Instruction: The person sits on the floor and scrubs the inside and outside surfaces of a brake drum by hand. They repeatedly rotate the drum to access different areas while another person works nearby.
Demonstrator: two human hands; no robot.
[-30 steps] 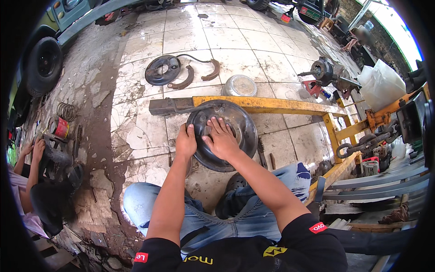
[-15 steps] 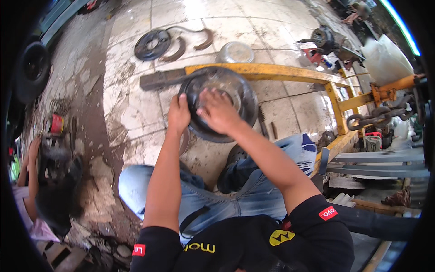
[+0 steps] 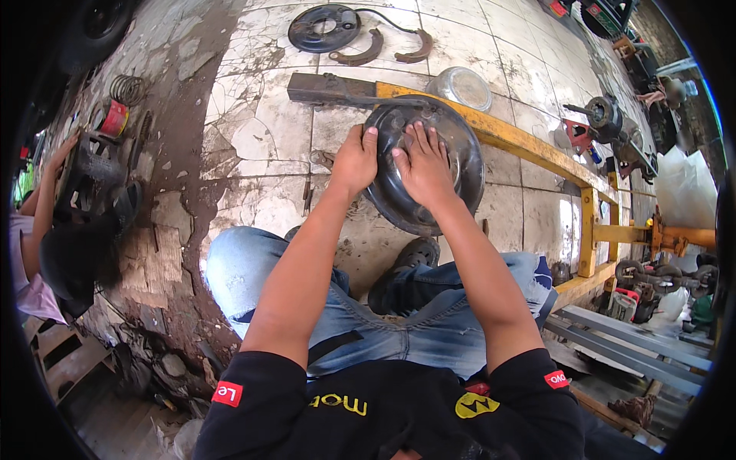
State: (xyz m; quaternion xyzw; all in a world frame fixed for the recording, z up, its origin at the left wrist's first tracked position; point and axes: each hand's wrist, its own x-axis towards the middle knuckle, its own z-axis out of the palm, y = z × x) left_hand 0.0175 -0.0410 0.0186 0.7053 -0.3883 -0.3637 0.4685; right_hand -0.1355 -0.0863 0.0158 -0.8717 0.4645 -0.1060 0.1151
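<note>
A round black brake backing plate (image 3: pixel 460 195) is in front of me, tilted against the yellow steel beam. My left hand (image 3: pixel 356 162) grips its left rim, thumb along the edge and the other fingers mostly hidden behind. My right hand (image 3: pixel 426 170) lies on the plate's face near the hub opening, fingers stretched out and a little apart. Farther off on the tiles sits a second black backing plate (image 3: pixel 305 31) with a cable. Two curved, rusty brake shoes (image 3: pixel 360 50) lie close by it.
The yellow beam (image 3: pixel 529 146) runs from behind the plate to a frame at the right. A silver round pan-like part (image 3: pixel 461 88) touches its far side. At left, another person's arm (image 3: pixel 46 192) reaches by a black stool (image 3: pixel 100 165) and a coil spring (image 3: pixel 127 90).
My view has shifted, so the scene sits farther right. My right hand has slid over the plate's face, its fingers now pointing more away from me. The left hand keeps its rim grip.
</note>
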